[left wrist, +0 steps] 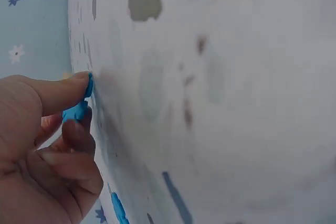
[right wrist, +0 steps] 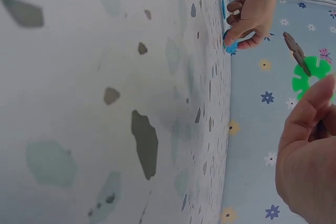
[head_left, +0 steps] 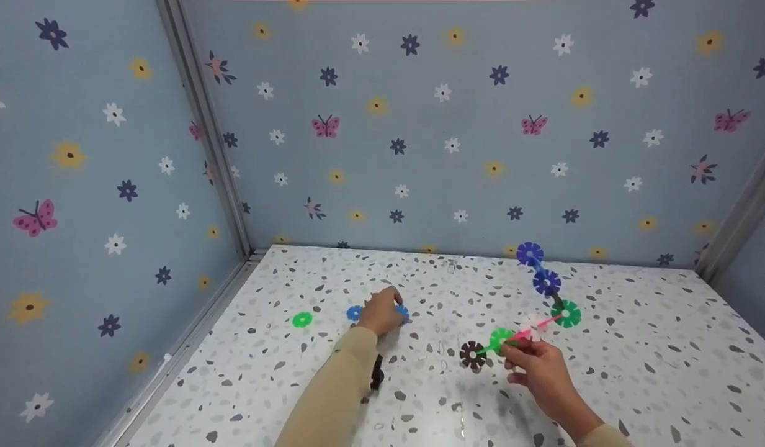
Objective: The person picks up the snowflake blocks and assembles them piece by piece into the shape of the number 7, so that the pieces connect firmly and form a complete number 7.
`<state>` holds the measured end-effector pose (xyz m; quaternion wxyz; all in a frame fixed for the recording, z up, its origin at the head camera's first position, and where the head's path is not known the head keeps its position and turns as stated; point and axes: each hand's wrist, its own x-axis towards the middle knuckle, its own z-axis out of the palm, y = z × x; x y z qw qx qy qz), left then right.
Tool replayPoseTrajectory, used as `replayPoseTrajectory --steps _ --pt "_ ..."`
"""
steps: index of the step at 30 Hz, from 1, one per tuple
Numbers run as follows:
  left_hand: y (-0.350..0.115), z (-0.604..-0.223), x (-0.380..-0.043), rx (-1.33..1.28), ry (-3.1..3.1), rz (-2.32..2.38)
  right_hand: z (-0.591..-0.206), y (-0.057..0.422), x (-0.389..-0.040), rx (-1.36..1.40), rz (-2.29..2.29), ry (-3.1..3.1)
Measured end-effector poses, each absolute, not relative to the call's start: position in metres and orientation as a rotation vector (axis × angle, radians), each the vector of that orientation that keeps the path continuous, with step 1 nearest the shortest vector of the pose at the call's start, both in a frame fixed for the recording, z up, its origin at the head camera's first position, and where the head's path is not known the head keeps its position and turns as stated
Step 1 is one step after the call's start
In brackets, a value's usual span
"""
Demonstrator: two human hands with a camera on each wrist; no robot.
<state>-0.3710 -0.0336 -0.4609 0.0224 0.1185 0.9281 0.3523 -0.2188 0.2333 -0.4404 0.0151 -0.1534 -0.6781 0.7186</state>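
In the head view my left hand (head_left: 382, 310) is low over the table, pinching a blue notched disc (head_left: 402, 313) between thumb and fingers. The left wrist view shows that blue disc (left wrist: 76, 111) at or very near the tabletop. A second blue disc (head_left: 355, 313) lies beside this hand. My right hand (head_left: 543, 366) holds a chain of interlocked notched discs by a bright green disc (head_left: 500, 340). A brown disc (head_left: 473, 355) ends the chain on the left; a dark green disc (head_left: 566, 314) and dark blue discs (head_left: 546, 282) extend beyond the hand.
A loose bright green disc (head_left: 302, 320) lies on the speckled white table (head_left: 246, 385) at left. Dark pieces (head_left: 376, 375) sit partly hidden by my left forearm. Flower-patterned panels (head_left: 444, 124) stand behind and at the sides, with a metal post (head_left: 211, 130) at the left corner.
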Motion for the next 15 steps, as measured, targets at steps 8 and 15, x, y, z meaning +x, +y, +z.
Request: replayPoseTrajectory --steps 8,15 --pt "-0.03 -0.451 -0.332 0.606 2.556 1.485 -0.444 0.235 -0.218 -0.492 2.301 -1.992" --pt "-0.027 -0.449 -0.295 0.798 2.388 1.67 -0.441 0.236 -0.216 -0.498 2.333 -1.962"
